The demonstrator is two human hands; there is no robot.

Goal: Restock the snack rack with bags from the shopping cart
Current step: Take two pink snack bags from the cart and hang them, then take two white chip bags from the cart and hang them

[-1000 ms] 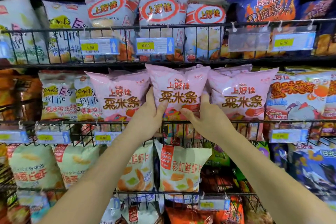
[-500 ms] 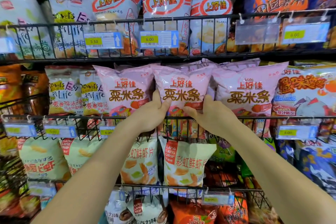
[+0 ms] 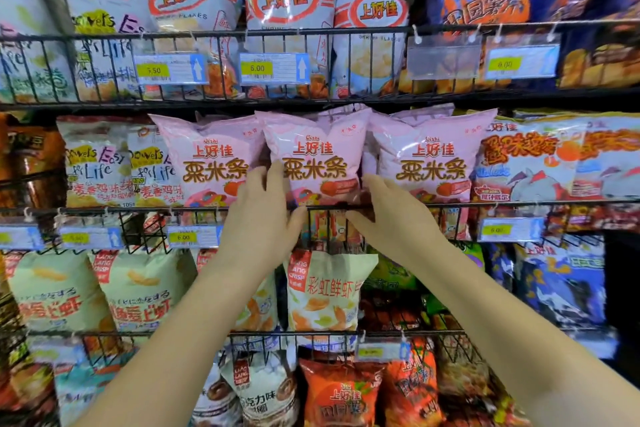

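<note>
A pink snack bag (image 3: 313, 152) stands upright in the middle shelf of the black wire snack rack (image 3: 214, 33), between two matching pink bags (image 3: 211, 156) (image 3: 424, 156). My left hand (image 3: 259, 215) grips its lower left edge, fingers on the bag's front and thumb at the shelf's front wire. My right hand (image 3: 388, 215) holds the lower right edge, thumb along the front wire. The bag's bottom sits behind that wire (image 3: 332, 207). The shopping cart is out of view.
Rows of snack bags fill the shelves above and below: white and red bags (image 3: 287, 7) overhead, pale bags (image 3: 322, 291) beneath. Price tags (image 3: 273, 68) hang from the front wires. Dark blue bags (image 3: 485, 0) fill the upper right.
The pink bag has sunk lower into the middle shelf, its bottom now behind the front wire. Both hands slid down its sides to the wire. My view has drifted slightly left and down.
</note>
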